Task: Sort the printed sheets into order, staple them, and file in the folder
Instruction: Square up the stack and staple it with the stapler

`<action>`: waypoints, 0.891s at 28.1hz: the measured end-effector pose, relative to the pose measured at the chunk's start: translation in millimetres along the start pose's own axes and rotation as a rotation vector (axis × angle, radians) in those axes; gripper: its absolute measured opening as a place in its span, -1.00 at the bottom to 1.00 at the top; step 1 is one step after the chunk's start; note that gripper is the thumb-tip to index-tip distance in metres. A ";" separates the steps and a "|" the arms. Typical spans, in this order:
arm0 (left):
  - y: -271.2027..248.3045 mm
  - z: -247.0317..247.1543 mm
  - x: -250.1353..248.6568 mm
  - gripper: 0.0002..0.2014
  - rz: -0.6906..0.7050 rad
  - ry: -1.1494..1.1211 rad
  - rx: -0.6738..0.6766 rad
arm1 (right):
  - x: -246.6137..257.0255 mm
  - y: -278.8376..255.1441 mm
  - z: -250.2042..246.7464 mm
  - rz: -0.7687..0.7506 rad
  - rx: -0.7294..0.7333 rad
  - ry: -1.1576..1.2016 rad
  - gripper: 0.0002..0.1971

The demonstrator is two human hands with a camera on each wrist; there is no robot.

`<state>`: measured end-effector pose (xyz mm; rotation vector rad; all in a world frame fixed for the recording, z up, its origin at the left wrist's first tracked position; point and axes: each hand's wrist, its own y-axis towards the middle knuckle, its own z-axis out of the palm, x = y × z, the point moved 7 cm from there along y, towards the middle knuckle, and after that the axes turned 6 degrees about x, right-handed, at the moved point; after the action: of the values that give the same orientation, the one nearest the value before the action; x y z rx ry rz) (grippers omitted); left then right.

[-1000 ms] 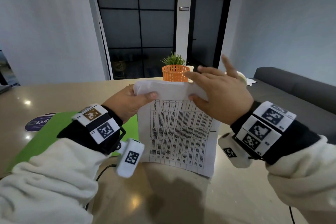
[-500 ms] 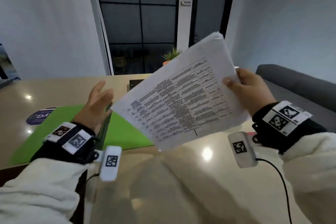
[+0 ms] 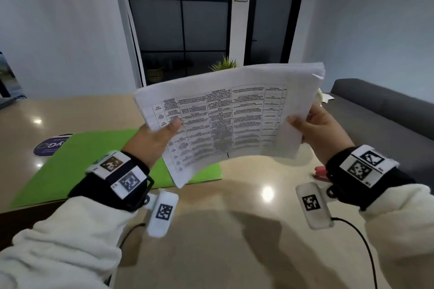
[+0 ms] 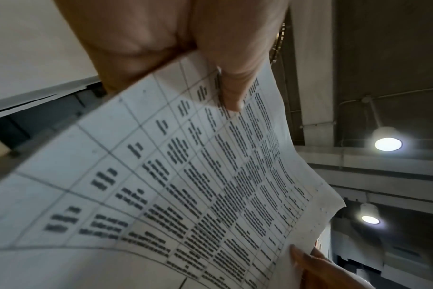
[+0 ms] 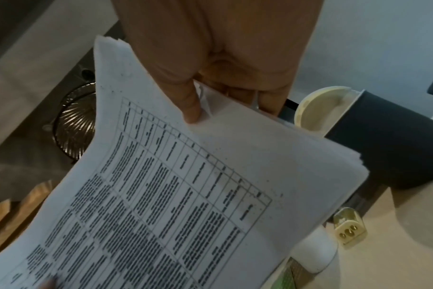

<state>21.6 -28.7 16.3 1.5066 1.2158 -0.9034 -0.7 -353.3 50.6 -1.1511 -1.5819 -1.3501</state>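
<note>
Fingers of my left hand point(image 3: 155, 138) and right hand point(image 3: 321, 129) pinch opposite short ends of the sheets point(image 3: 230, 119), long axis left-right above table; stapler point(image 3: 321, 172) nearer my right

Both forearms raised, wrists apart. Left hand point(image 3: 156, 139) pinches the sheets point(image 3: 225, 119) with thumb on top; right hand point(image 3: 321, 131) pinches the opposite edge, thumb likewise on top.

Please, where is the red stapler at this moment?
In the head view, the red stapler lies on the table at the right, partly hidden behind the right wrist band, below the held sheets.
</note>
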 end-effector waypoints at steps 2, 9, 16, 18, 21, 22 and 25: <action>2.8 -8.1 1.2 -0.22 -0.023 0.008 -0.026 | 2.2 0.5 0.3 -0.032 -0.009 -0.043 -0.72; -31.0 34.5 47.3 -0.63 -0.293 0.248 0.266 | -85.0 -11.6 10.9 0.297 0.189 -0.229 -0.48; -23.3 24.7 58.1 -0.45 -0.389 0.390 0.222 | -86.1 -14.7 11.4 0.332 0.080 -0.082 -0.71; -20.9 19.0 37.5 -0.55 -0.342 0.409 0.201 | -69.8 -13.8 11.2 0.291 0.064 -0.023 -0.71; -20.4 8.0 3.3 -0.61 -0.243 0.434 0.112 | -39.5 -10.7 7.2 0.186 0.026 0.035 -0.71; -21.2 4.6 -3.6 -0.64 -0.217 0.416 0.083 | -32.9 -9.6 5.2 0.164 0.017 0.039 -0.73; -28.2 11.2 2.3 -0.68 -0.232 0.389 0.170 | -39.1 -10.1 3.2 0.228 0.031 -0.015 -0.78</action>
<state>-5.1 -37.8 4.8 1.7576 1.6561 -0.9074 2.1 -356.9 10.4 -1.2823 -1.4285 -1.1667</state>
